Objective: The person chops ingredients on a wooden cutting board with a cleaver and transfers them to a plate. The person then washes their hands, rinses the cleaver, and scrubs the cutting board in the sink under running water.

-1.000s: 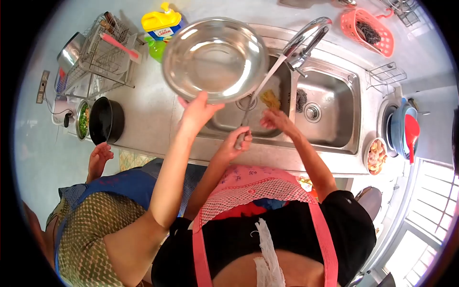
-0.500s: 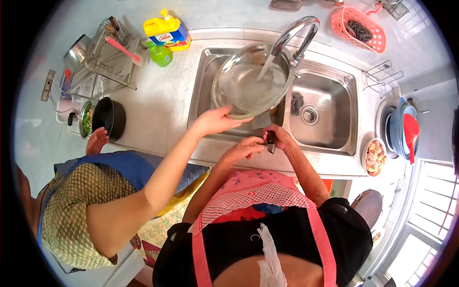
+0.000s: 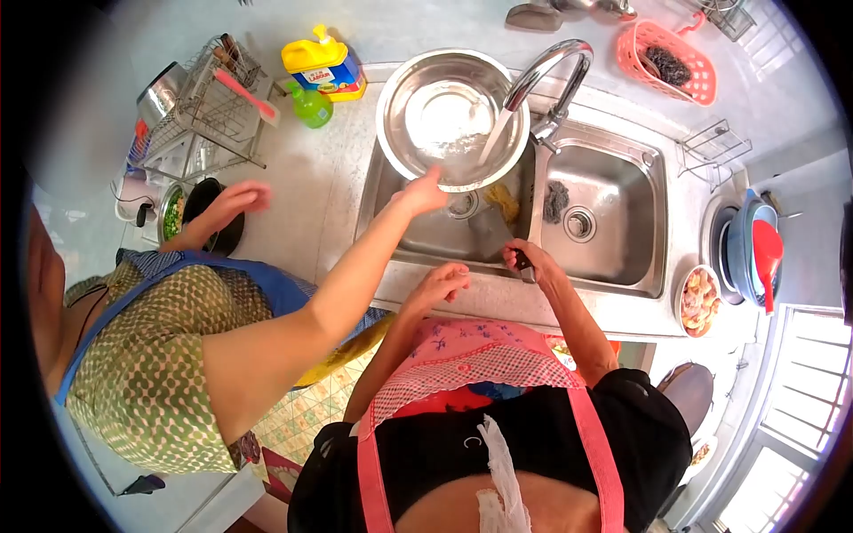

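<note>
A cleaver (image 3: 490,234) with a dark handle is gripped in my right hand (image 3: 531,260) at the sink's front edge. Its broad blade points away from me over the left bowl of the sink (image 3: 404,233). My left hand (image 3: 444,283) is over the counter edge, loosely curled with a gap between thumb and fingers, and nothing shows in it. Beyond the blade, a co-worker's hand (image 3: 424,193) touches the near rim of a metal basin (image 3: 395,133). Water from the tap (image 3: 569,71) runs into that basin. A yellow scrubber (image 3: 504,202) lies near the blade.
Grey steel wool (image 3: 556,202) sits in the right sink bowl. A bowl of food pieces (image 3: 700,302) stands at right beside blue basins (image 3: 742,235) and a red ladle (image 3: 766,253). Leftward are detergent bottles (image 3: 324,69), a dish rack (image 3: 200,115) and a dark pot (image 3: 229,235).
My left hand has moved away from the cleaver's handle; my right hand keeps the cleaver, slightly lower. The co-worker's basin has shifted up and left, and their other hand has risen from beside the pot.
</note>
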Motion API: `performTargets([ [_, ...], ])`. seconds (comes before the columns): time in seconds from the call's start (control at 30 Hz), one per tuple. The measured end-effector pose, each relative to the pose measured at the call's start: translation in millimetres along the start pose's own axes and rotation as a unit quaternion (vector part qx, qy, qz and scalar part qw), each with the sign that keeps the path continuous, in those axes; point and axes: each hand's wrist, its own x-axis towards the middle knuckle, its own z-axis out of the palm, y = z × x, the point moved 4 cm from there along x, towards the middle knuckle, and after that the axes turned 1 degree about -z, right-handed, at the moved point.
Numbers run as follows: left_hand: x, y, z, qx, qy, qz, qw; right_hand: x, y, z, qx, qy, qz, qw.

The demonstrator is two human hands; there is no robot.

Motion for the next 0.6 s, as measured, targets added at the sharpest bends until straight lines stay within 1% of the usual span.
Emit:
performTargets([
  [0.07,0,3,-1,-0.002,-0.001,0.003,1.0,2,3,1,0.082,-0.009,0.026,0.996],
  [0.27,1,1,5,0.001,0.001,0.015,1.0,1,10,-8,0.143,-0.008,0.036,0.989],
  [0.4,1,2,11,0.004,-0.007,0.017,1.0,-1,8,-10,0.123,0.011,0.008,0.992],
  [0.53,-4,-4,19,-0.004,0.01,0.006,1.0,-4,10,-12,0.096,-0.003,-0.003,0.995],
  [0.6,-1,-10,19,-0.02,0.01,0.026,0.999,-4,11,-12,0.097,-0.001,-0.004,0.995],
])
